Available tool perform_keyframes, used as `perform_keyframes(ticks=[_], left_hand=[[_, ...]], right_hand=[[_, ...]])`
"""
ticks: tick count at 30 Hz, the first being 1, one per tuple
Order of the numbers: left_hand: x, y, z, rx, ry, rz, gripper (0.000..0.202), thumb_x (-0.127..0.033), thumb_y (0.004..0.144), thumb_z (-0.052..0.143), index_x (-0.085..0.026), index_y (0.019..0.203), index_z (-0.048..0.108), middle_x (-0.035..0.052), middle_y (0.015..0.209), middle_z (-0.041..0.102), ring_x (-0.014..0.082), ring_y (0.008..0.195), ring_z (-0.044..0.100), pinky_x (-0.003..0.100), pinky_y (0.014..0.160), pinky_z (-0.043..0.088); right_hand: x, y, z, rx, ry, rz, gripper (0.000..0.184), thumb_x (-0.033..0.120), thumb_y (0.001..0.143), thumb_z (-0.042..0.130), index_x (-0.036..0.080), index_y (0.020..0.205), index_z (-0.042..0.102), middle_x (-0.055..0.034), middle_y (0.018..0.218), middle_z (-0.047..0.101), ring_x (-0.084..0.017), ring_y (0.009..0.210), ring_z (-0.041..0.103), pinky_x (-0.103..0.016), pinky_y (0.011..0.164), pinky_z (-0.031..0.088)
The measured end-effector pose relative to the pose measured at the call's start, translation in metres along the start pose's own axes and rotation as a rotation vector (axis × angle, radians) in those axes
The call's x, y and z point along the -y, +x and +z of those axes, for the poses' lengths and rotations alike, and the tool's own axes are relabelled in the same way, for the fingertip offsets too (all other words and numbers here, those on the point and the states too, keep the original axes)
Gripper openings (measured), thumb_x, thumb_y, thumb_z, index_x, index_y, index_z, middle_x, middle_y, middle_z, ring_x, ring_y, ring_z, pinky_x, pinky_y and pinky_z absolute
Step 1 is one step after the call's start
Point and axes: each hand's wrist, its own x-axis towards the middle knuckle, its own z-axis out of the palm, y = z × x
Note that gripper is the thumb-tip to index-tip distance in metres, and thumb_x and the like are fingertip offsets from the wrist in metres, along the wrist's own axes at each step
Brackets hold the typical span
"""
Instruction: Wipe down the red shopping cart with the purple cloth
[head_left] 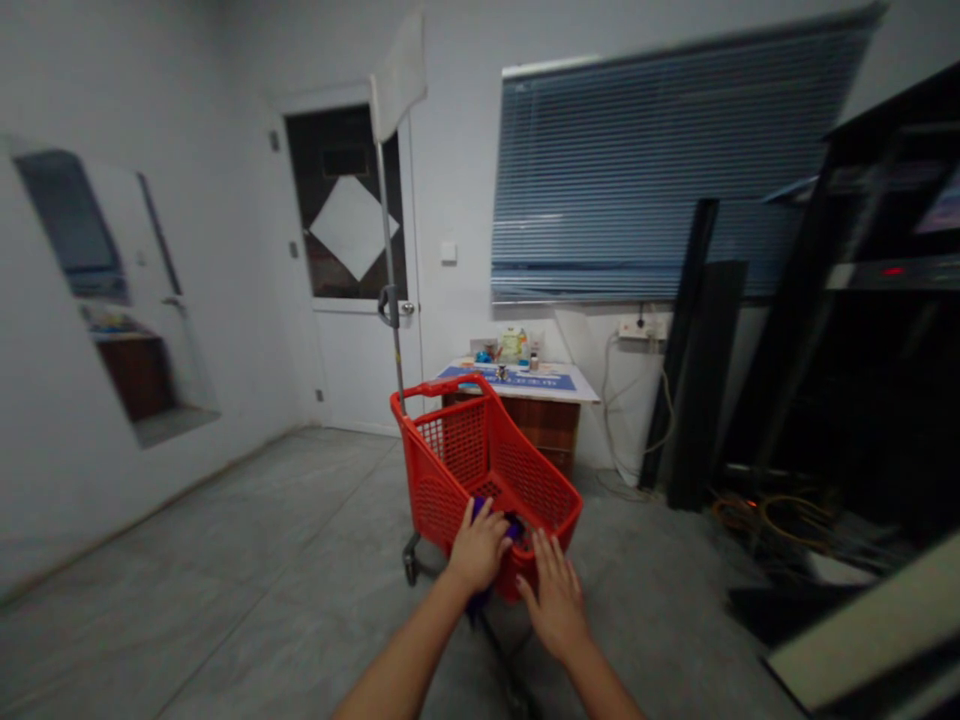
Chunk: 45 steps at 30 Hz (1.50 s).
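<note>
A small red plastic shopping cart (457,450) stands on the grey floor in front of me, with a tall pole and white flag (397,70) rising from its far end. My left hand (477,545) curls over the near rim of the cart, fingers wrapped round a dark blue or purple thing (513,524) at the handle that I cannot make out. Just right of it, my right hand (556,598) reaches toward the same rim, its fingers stretched out and slightly apart, holding nothing.
A low wooden table (525,385) with bottles and small items stands by the far wall under a window with blue blinds (645,170). A white door (352,270) is left of it. Black panels, dark racks and cables (757,510) crowd the right side.
</note>
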Motion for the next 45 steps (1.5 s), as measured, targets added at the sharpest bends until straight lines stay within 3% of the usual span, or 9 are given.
perform_keyframes(ticks=[4,11,16,21,26,32,36,45], left_hand=[[0.005,-0.005,0.004,0.01,0.002,0.074,0.03,-0.034,0.096,0.043,-0.027,0.122,0.059,0.0027,0.135,0.058,0.0226,0.14,0.032,0.054,0.118,0.009],[0.021,-0.007,0.004,-0.073,0.036,-0.058,0.034,-0.031,0.097,0.04,-0.025,0.126,0.056,0.0034,0.136,0.057,0.0245,0.139,0.033,0.054,0.118,0.009],[0.021,-0.013,0.003,-0.035,0.031,0.024,0.032,-0.033,0.097,0.041,-0.027,0.123,0.059,0.0021,0.135,0.058,0.0225,0.14,0.033,0.053,0.119,0.01],[0.03,-0.015,0.001,-0.094,0.059,-0.096,0.034,-0.031,0.098,0.038,-0.025,0.124,0.058,0.0028,0.135,0.058,0.0244,0.139,0.033,0.056,0.118,0.01],[0.029,-0.022,0.002,-0.058,0.034,0.017,0.032,-0.033,0.096,0.042,-0.025,0.121,0.06,0.0024,0.134,0.059,0.0235,0.139,0.034,0.053,0.119,0.01],[0.04,-0.032,0.0,-0.048,0.044,-0.03,0.032,-0.032,0.096,0.042,-0.027,0.123,0.058,0.0025,0.136,0.057,0.0232,0.141,0.031,0.055,0.118,0.006],[0.049,-0.038,0.002,-0.05,0.049,-0.085,0.032,-0.026,0.095,0.042,-0.026,0.124,0.056,0.0021,0.14,0.054,0.0232,0.142,0.027,0.056,0.118,0.007],[0.059,-0.038,0.006,-0.026,-0.005,-0.116,0.033,-0.022,0.093,0.043,-0.024,0.124,0.056,0.003,0.146,0.046,0.0233,0.145,0.019,0.055,0.118,0.009]], right_hand=[[0.007,-0.001,0.002,-0.007,-0.001,0.005,0.063,0.05,0.095,0.031,0.018,0.149,0.027,-0.005,0.156,0.024,-0.022,0.144,0.017,-0.043,0.114,0.022],[0.017,-0.001,-0.004,0.056,0.01,-0.017,0.064,0.048,0.094,0.033,0.018,0.15,0.024,-0.0024,0.156,0.02,-0.02,0.145,0.012,-0.041,0.116,0.019],[0.025,0.0,-0.007,0.088,0.009,0.006,0.065,0.051,0.094,0.03,0.017,0.15,0.024,-0.0019,0.156,0.019,-0.021,0.145,0.013,-0.042,0.116,0.017],[0.032,0.001,-0.016,0.151,0.01,-0.045,0.065,0.053,0.094,0.029,0.02,0.15,0.023,0.0023,0.156,0.017,-0.021,0.145,0.013,-0.04,0.117,0.015],[0.041,0.0,-0.011,0.139,0.0,-0.036,0.068,0.056,0.094,0.029,0.018,0.15,0.023,0.0016,0.157,0.015,-0.022,0.145,0.012,-0.039,0.117,0.015],[0.024,0.017,-0.017,0.129,0.006,-0.07,0.064,0.052,0.096,0.025,0.017,0.149,0.026,-0.0029,0.155,0.022,-0.02,0.144,0.018,-0.04,0.116,0.016],[0.01,0.029,-0.016,0.111,0.02,-0.083,0.057,0.048,0.095,0.029,0.02,0.144,0.039,-0.0045,0.153,0.031,-0.022,0.143,0.022,-0.044,0.115,0.017],[0.021,0.024,-0.006,0.018,0.047,-0.07,0.057,0.05,0.094,0.034,0.014,0.135,0.051,-0.0104,0.143,0.047,-0.025,0.138,0.033,-0.042,0.112,0.026]])
